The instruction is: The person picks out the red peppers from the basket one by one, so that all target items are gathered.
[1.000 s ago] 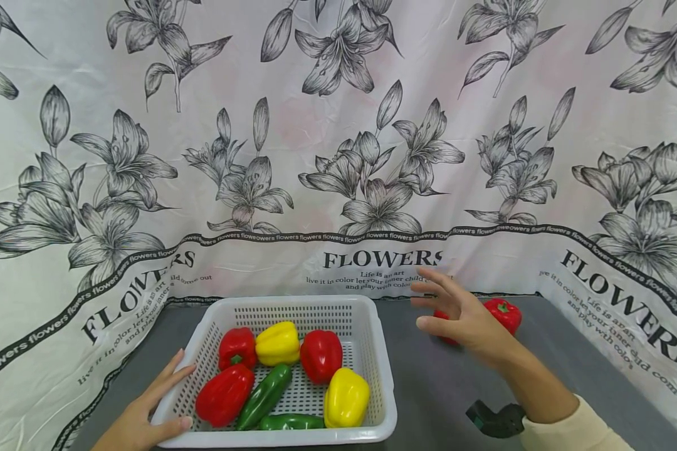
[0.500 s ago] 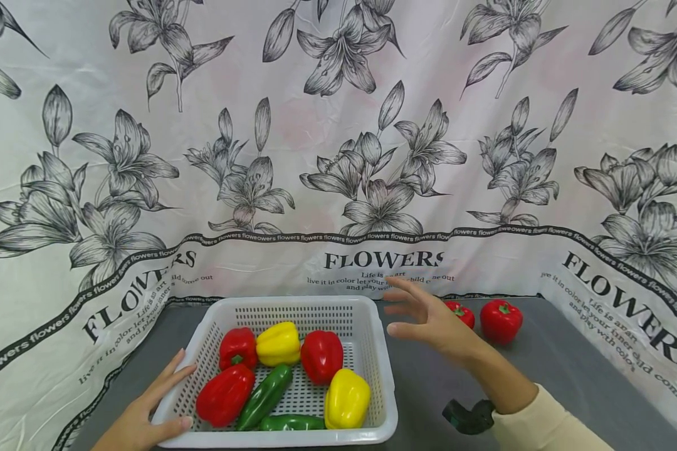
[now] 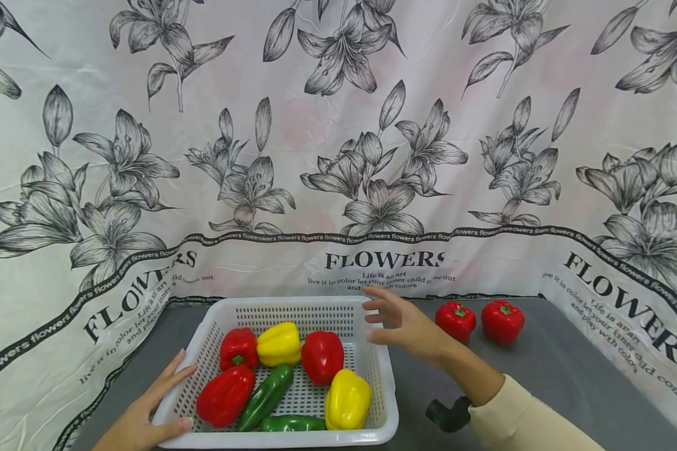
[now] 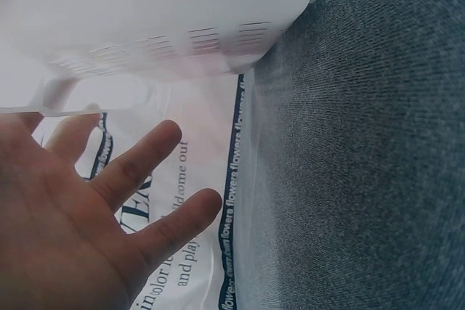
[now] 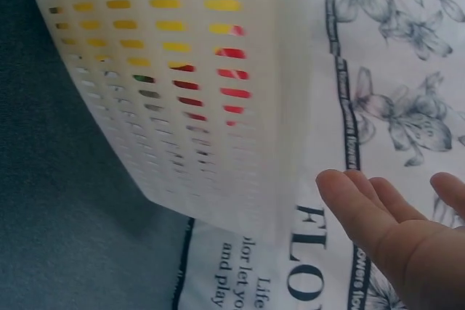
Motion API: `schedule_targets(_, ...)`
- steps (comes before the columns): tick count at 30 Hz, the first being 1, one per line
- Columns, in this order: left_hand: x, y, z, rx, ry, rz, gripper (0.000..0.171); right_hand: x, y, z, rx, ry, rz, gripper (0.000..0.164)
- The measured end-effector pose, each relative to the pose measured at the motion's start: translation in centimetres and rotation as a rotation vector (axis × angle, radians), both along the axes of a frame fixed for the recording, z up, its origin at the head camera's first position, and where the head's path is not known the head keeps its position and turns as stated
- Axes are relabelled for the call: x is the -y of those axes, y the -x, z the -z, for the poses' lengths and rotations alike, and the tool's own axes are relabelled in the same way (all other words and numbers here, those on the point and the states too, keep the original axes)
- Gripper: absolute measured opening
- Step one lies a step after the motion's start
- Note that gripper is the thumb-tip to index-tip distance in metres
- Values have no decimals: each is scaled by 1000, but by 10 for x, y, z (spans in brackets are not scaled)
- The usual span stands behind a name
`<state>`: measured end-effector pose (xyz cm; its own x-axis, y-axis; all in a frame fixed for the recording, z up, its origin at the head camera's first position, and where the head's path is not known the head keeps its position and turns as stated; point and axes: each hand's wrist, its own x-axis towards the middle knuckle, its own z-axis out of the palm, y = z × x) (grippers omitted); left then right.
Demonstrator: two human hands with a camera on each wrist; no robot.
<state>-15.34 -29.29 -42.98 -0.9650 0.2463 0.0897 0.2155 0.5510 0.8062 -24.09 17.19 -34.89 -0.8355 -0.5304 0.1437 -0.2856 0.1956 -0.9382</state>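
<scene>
On a dark grey table point(image 3: 547, 376) stands one white perforated basket point(image 3: 276, 438), and seven pieces lie inside it: three red, two yellow and two green. Of the red bell peppers, the first point(image 3: 238, 346) is toward the back left, the second point(image 3: 225, 396) lies just in front of it, and the third point(image 3: 322, 357) sits right of the middle. One yellow bell pepper point(image 3: 279, 344) rests between the two red ones at the back; the other yellow bell pepper point(image 3: 348, 399) is at the front right. Two long green vegetables fill the front: one point(image 3: 266, 396) slanting beside the front red pepper, one point(image 3: 293, 423) lying along the near wall. Outside, right of the basket, two more red bell peppers stand side by side with green stems up, one nearer the basket point(image 3: 456, 322) and one farther off point(image 3: 503, 322). Two hands show. The left hand point(image 3: 146, 410) rests at the basket's left rim with its fingers extended. The right hand point(image 3: 403, 326), near the far right corner, has loosely spread fingers and holds nothing. One black device point(image 3: 448, 414) is at the right wrist, and flower-printed cloth point(image 3: 293, 125) hangs behind.
</scene>
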Motion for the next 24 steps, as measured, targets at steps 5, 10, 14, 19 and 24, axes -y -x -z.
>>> schedule_targets(5, 1, 0, 0, 1, 9, -5, 69, 11, 7, 6, 15, -39, -25, 75)
schedule_targets(10, 1, 0, 1, -36, 33, 1, 68, 22, 10, 9, 28, -66, -26, 75)
schedule_targets(14, 1, -2, 3, -78, 55, -1, 66, 28, 12, 11, 35, -81, -31, 75)
schedule_targets(19, 1, -2, 3, -104, 55, -1, 66, 36, 15, 14, 39, -100, -36, 78)
schedule_targets(24, 0, -3, 2, -81, 54, -5, 66, 45, 17, 18, 46, -145, -36, 77)
